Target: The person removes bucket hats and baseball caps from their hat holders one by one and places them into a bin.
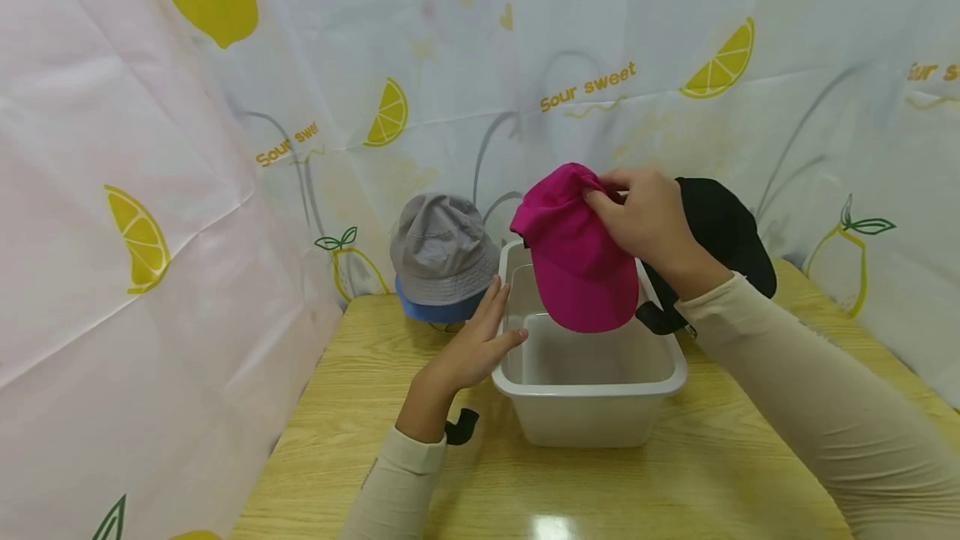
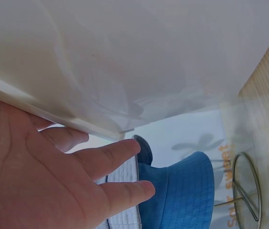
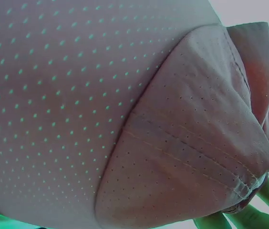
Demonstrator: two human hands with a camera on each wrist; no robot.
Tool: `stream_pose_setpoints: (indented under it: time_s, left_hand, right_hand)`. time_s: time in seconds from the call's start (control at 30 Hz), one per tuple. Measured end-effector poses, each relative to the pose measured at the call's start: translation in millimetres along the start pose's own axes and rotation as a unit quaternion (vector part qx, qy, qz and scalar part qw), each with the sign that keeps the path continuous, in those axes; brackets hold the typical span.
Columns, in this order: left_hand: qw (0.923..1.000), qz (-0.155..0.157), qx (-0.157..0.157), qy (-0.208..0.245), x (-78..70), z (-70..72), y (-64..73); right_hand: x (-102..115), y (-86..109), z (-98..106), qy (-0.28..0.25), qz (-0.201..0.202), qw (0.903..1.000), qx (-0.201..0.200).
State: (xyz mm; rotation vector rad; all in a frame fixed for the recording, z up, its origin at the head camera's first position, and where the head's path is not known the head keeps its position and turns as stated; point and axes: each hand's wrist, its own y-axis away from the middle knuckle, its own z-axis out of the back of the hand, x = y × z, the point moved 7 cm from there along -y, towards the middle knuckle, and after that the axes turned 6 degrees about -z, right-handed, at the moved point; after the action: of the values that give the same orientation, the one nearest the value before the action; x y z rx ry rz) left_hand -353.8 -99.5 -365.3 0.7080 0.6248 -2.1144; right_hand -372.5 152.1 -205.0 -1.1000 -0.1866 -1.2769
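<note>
My right hand (image 1: 648, 211) pinches a bright pink baseball cap (image 1: 581, 273) by its crown and holds it above a white plastic bin (image 1: 588, 423). The cap's brim points down toward me. In the right wrist view, the cap (image 3: 187, 129) looks brownish, with tiny holes in its fabric, and my fingertips (image 3: 256, 220) grip the crown at the lower right. At the bin's left side is my left hand (image 1: 472, 352), its fingers extended along the rim. The left wrist view shows that palm (image 2: 34, 171) with spread fingers beside the bin wall (image 2: 144, 57).
Left of the bin, a grey bucket hat (image 1: 442, 240) sits over a blue one (image 1: 427, 307), with a wire stand (image 2: 249, 191) below. A black cap (image 1: 723, 232) stands behind my right forearm. A lemon-print curtain (image 1: 450, 40) hangs behind the wooden table (image 1: 360, 473).
</note>
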Motion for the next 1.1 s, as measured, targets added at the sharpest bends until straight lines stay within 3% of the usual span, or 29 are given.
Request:
stream_pose_setpoints:
  time_s: [0.63,1.1]
  left_hand:
    - [1.0,-0.004,0.002,0.001,3.0,-1.1,-1.0]
    - [1.0,-0.001,0.004,0.007,0.0,-0.3,0.7]
  right_hand:
    - [-26.9,8.0,-24.8,0.043,-0.01,0.9982,0.041]
    - [-45.3,11.0,-42.1,0.067,-0.059,0.9897,0.112]
